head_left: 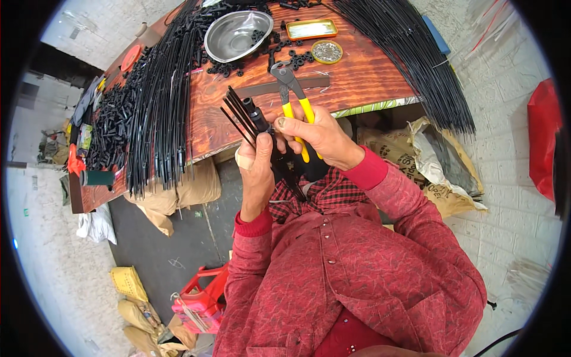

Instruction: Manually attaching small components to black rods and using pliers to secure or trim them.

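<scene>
My left hand [257, 172] is wrapped round a bundle of thin black rods [234, 102] in front of my lap, their upper ends pointing up and to the left. Against them sits a black cylindrical fitting [254, 114], its ringed top above my left thumb. A light-coloured wrap shows on that hand. Beside it, my right hand [326, 138] is closed on pliers [286, 80] with a grey head and yellow handles, the jaws pointing up over the table edge. The right fingertips are close to the fitting; whether they pinch a small part is hidden.
The wooden table [357, 74] carries a metal bowl [238, 38], a yellow-rimmed tray [311, 28] and a round dish of small metal pieces [326, 52]. Long black rods [410, 47] lie on both sides, with loose black fittings [119, 113] at left. Sacks [392, 146] stand below.
</scene>
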Available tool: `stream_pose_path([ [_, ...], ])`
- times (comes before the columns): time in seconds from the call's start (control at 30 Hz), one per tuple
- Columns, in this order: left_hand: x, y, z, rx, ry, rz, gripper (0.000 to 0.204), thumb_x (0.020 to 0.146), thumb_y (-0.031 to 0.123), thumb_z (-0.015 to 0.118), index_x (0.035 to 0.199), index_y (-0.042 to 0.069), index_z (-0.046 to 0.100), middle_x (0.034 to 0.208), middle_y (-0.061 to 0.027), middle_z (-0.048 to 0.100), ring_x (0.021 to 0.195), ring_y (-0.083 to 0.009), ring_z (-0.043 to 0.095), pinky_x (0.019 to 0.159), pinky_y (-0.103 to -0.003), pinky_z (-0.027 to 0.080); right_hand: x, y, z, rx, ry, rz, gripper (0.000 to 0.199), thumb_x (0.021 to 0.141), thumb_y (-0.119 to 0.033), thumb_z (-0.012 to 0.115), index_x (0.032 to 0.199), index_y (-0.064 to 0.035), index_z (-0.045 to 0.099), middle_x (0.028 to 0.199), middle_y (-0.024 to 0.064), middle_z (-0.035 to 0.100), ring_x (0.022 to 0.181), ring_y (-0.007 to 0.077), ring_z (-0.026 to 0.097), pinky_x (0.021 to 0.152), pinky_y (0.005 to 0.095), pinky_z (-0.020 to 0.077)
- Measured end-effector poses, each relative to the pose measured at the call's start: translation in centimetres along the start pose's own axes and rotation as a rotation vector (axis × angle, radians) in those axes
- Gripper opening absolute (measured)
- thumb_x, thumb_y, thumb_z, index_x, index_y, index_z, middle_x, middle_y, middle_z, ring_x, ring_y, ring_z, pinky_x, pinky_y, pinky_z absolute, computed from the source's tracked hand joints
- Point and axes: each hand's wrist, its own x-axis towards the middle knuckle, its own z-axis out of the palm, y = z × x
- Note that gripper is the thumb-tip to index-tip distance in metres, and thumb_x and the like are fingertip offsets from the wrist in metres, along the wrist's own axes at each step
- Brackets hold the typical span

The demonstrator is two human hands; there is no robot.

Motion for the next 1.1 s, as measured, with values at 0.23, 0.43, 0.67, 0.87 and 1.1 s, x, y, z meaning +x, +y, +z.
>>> stream_pose_path([
  [0.23, 0.0, 0.3, 0.3, -0.098, 0.008, 0.015, 0.041, 0.092, 0.022, 0.068, 0.123, -0.001, 0.056, 0.089, -0.0008, 0.061, 0.076, -0.0094, 0.052, 0.070, -0.023, 0.042, -0.3, -0.1, -0.3, -0.002, -0.030, -0.029, 0.032, 0.094, -0.025, 0.060, 0.110, 0.0024, 0.064, 0.077, 0.0037, 0.063, 0.061, 0.0070, 0.053, 0.055, 0.0207, 0.0407],
  [0.43, 0.1, 0.2, -0.6, -0.152, 0.025, -0.062, 0.044, 0.085, 0.016, 0.074, 0.122, -0.001, 0.057, 0.090, -0.0011, 0.063, 0.073, -0.0089, 0.055, 0.067, -0.022, 0.043, -0.4, -0.8, -0.5, -0.035, -0.124, -0.005, 0.030, 0.093, -0.025, 0.063, 0.109, 0.0008, 0.064, 0.077, 0.0016, 0.061, 0.059, 0.0058, 0.051, 0.054, 0.0206, 0.0393],
  [0.67, 0.3, 0.3, -1.1, -0.138, -0.010, -0.096, 0.047, 0.082, 0.012, 0.077, 0.122, 0.000, 0.057, 0.092, -0.0018, 0.065, 0.076, -0.0086, 0.057, 0.068, -0.023, 0.044, -0.2, -1.5, -0.7, -0.133, -0.139, 0.037, 0.030, 0.088, -0.031, 0.072, 0.098, -0.0035, 0.062, 0.077, 0.0007, 0.061, 0.058, 0.0059, 0.053, 0.050, 0.0188, 0.0392],
  [0.87, 0.5, 0.9, -0.2, -0.062, 0.138, -0.098, 0.044, 0.080, 0.004, 0.076, 0.119, -0.003, 0.057, 0.088, -0.0040, 0.062, 0.073, -0.0123, 0.057, 0.067, -0.025, 0.045, 0.1, 1.0, -1.2, -0.533, 0.194, -0.180, 0.033, 0.082, -0.031, 0.078, 0.084, -0.0017, 0.062, 0.068, 0.0029, 0.058, 0.061, 0.0112, 0.053, 0.055, 0.0290, 0.0431],
  [1.1, 0.7, 0.6, -0.3, -0.056, 0.169, -0.080, 0.038, 0.080, 0.004, 0.076, 0.114, -0.001, 0.059, 0.086, -0.0032, 0.064, 0.071, -0.0105, 0.057, 0.066, -0.023, 0.045, -0.7, 0.8, -0.4, -0.590, 0.290, -0.215, 0.019, 0.085, -0.020, 0.076, 0.089, -0.0042, 0.067, 0.069, -0.0051, 0.054, 0.064, 0.0043, 0.047, 0.056, 0.0228, 0.0381],
])
